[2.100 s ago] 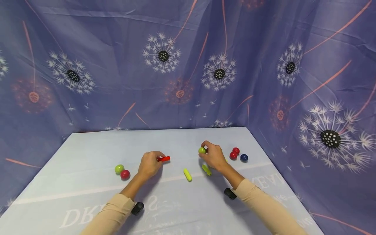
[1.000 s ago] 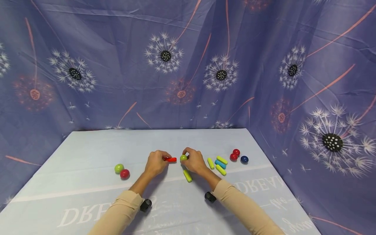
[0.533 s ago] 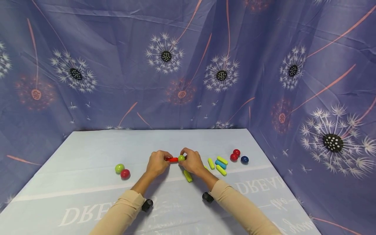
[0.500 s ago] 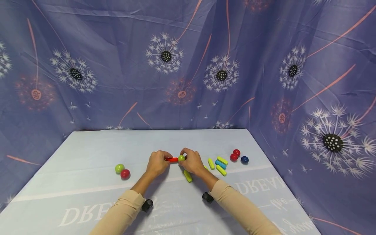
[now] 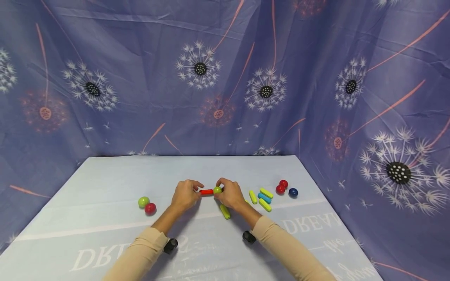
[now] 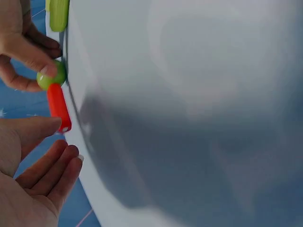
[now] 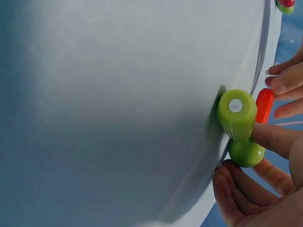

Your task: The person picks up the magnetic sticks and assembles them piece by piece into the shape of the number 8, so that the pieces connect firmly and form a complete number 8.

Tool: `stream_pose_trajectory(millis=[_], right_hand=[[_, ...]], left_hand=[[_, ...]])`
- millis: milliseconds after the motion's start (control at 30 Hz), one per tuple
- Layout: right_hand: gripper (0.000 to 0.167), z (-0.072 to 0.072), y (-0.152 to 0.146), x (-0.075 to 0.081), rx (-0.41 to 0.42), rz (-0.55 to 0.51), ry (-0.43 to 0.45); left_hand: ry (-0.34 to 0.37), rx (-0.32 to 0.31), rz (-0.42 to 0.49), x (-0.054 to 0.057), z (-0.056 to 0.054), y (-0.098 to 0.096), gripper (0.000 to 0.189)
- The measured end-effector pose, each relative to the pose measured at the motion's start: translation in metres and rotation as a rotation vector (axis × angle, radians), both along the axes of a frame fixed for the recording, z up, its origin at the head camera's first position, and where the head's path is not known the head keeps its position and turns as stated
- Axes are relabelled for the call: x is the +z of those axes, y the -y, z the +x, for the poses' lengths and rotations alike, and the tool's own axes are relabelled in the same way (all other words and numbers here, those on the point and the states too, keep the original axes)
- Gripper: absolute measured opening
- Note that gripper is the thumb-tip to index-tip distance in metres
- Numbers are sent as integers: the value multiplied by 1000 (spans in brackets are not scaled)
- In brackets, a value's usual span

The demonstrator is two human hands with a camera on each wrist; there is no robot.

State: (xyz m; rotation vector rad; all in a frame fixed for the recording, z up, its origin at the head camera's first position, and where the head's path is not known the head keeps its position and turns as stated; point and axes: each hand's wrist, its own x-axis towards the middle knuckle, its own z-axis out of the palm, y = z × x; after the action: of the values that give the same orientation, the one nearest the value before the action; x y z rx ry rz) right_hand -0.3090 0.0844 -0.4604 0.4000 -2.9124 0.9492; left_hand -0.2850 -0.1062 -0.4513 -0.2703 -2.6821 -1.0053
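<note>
Thumb and fingers of my right hand [image 5: 230, 194] pinch a green ball [image 5: 217, 190] at the middle of the table. A red rod [image 5: 206, 192] meets the ball's left side end-on, in line with it in the left wrist view. My left hand [image 5: 185, 195] is just left of the rod, fingers spread apart and relaxed. Its thumb [image 6: 45, 127] overlaps the rod's free end in the left wrist view. A yellow-green rod [image 5: 225, 212] lies in front of my right hand; its end with a pale round spot faces the right wrist camera.
Right of my right hand lie several yellow-green rods [image 5: 265, 205] and a blue rod [image 5: 264, 198]. Farther right are two red balls [image 5: 280, 189] and a dark blue ball [image 5: 293, 192]. At left, a green ball [image 5: 143, 201] touches a red ball [image 5: 150, 209]. A patterned curtain [image 5: 218, 78] stands behind the table.
My right hand brought the green ball leftward until it met the red rod. My left hand moved right with the rod, then let go and drew slightly back left.
</note>
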Motion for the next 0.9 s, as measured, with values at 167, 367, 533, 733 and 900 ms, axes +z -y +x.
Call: stream_pose_trajectory(millis=[167,367,533,733,900], right_hand=[[26,1,-1,0,-2,-1,12],[26,1,-1,0,-1,-4,11],[28,2,-1,1,10,-17,12],[28,2,-1,2,12,-19,9],[27,2,0,3,9,-18,16]], left_hand=[[23,-21,-53,14,6,18,26],[39,-72,-99,29,14,49,24],[55,-93,-138,40,26,80,26],[107,-103,-189,51,40,113,28],[147,-89,-210,51,50,134,31]])
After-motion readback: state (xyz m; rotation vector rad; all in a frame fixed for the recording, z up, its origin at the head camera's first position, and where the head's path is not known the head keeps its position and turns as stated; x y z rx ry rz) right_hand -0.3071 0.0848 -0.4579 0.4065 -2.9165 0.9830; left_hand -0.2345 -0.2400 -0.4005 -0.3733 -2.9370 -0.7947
